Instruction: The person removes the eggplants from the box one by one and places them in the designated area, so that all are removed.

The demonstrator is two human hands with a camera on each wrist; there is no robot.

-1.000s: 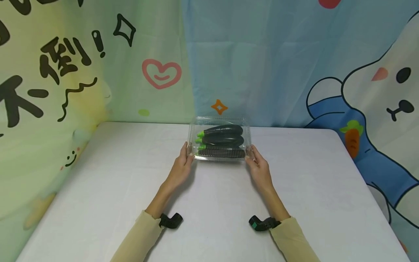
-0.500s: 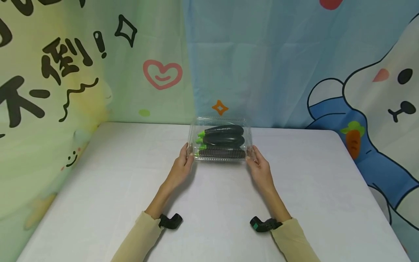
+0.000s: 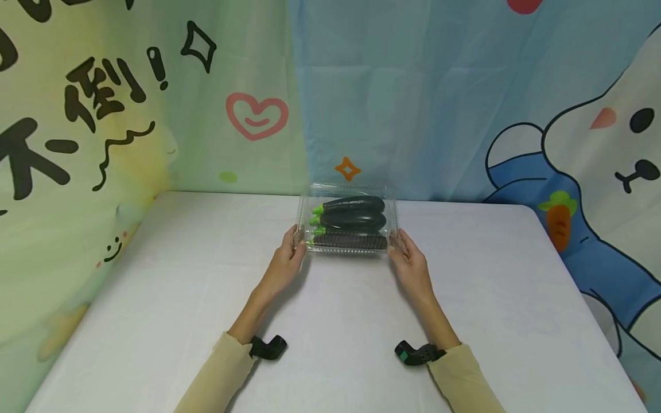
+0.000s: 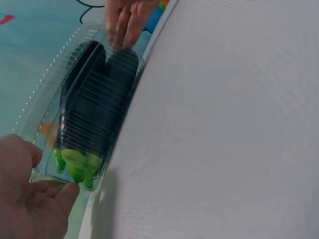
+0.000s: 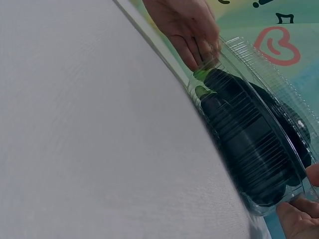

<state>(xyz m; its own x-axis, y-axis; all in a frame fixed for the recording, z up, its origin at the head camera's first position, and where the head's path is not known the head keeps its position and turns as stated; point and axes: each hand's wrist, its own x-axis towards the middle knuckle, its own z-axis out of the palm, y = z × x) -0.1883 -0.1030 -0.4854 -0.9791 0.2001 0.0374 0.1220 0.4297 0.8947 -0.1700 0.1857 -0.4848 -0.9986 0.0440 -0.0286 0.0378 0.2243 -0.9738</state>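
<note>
A clear plastic clamshell box (image 3: 349, 250) holds dark glossy eggplants (image 3: 352, 220) with bright green stem ends pointing left. My left hand (image 3: 284, 265) grips the near left corner of the box, and my right hand (image 3: 412, 268) grips the near right corner. In the left wrist view, the left thumb lies at the rim while the fingers (image 4: 66, 195) reach under the box. The right wrist view has the right hand (image 5: 298, 219) with thumb and fingers at the opposite end, fingers at the underside. Ridged plastic partly blurs the eggplant nearest me.
A white-covered table (image 3: 346, 332) lies under the arms, its far edge just behind the box. Beyond it hangs a printed cloth backdrop (image 3: 439, 103) with cartoon drawings. Black camera mounts (image 3: 269, 347) sit on both wrists by the sleeve cuffs.
</note>
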